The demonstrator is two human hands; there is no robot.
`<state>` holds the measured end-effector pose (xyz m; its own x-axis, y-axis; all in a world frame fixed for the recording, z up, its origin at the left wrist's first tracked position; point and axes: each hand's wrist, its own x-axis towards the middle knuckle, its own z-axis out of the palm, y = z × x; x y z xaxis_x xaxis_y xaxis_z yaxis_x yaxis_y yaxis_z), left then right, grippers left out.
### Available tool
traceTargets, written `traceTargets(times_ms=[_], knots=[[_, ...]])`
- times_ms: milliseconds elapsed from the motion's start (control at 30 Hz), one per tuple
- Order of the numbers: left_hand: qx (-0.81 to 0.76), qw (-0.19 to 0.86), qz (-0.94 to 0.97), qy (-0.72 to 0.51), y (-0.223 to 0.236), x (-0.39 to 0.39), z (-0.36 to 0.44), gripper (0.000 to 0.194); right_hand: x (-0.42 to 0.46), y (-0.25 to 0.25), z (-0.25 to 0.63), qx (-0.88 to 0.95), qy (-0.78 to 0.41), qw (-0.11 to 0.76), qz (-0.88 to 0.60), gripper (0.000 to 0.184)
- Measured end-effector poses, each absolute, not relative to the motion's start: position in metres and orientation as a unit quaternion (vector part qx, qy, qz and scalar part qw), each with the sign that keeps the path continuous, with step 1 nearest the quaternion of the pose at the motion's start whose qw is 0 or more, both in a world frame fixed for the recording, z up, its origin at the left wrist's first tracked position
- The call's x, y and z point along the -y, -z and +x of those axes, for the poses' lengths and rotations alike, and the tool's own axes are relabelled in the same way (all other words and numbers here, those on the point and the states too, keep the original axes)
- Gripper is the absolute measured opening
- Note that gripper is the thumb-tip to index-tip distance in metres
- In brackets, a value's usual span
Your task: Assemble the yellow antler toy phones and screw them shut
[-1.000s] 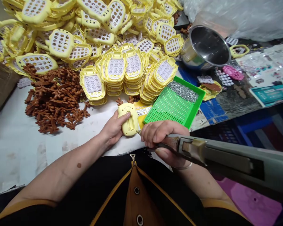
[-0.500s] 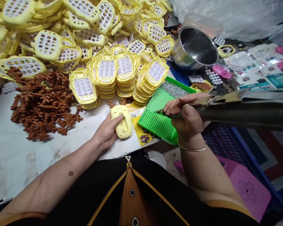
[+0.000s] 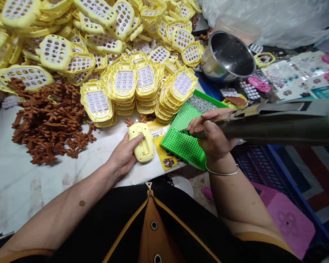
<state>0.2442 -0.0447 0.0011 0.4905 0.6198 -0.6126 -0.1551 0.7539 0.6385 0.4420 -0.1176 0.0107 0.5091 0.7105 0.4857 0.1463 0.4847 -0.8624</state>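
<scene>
My left hand grips a yellow toy phone with brown antlers, its back with the battery recess facing up and my thumb across it. In my right hand is a long dark power screwdriver, its tip pointing left above a green perforated tray. Small silver screws lie heaped at the tray's far end. Just beyond the toy stand several stacks of yellow front shells with white keypads. Brown antler pieces are piled to the left.
A large heap of yellow shells covers the back left. At the back right stand a steel pot and clear plastic bags. Sticker sheets lie at the far right. Below are a pink stool and a blue crate.
My right hand and the screwdriver have shifted slightly left over the tray. My left hand and the toy phone have hardly moved.
</scene>
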Motion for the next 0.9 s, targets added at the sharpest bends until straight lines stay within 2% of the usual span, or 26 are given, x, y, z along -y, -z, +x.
traceTargets(times_ms=[267, 400, 533, 733, 900], knots=[[-0.437, 0.826, 0.259, -0.245, 0.000, 0.046, 0.246, 0.043, 0.128, -0.034, 0.422, 0.437, -0.160, 0.763, -0.449, 0.012], [-0.431, 0.824, 0.257, -0.262, 0.002, 0.049, 0.248, 0.043, 0.143, -0.054, 0.390, 0.461, -0.264, 0.755, -0.384, 0.014], [-0.431, 0.818, 0.262, -0.277, 0.001, 0.052, 0.249, 0.039, 0.148, -0.051, 0.364, 0.500, -0.355, 0.724, -0.315, 0.019], [-0.439, 0.815, 0.255, -0.279, 0.000, 0.054, 0.249, 0.035, 0.144, -0.035, 0.352, 0.493, -0.385, 0.718, -0.304, 0.022], [-0.446, 0.810, 0.255, -0.283, 0.001, 0.054, 0.249, 0.034, 0.139, -0.039, 0.348, 0.520, -0.371, 0.694, -0.332, 0.015]])
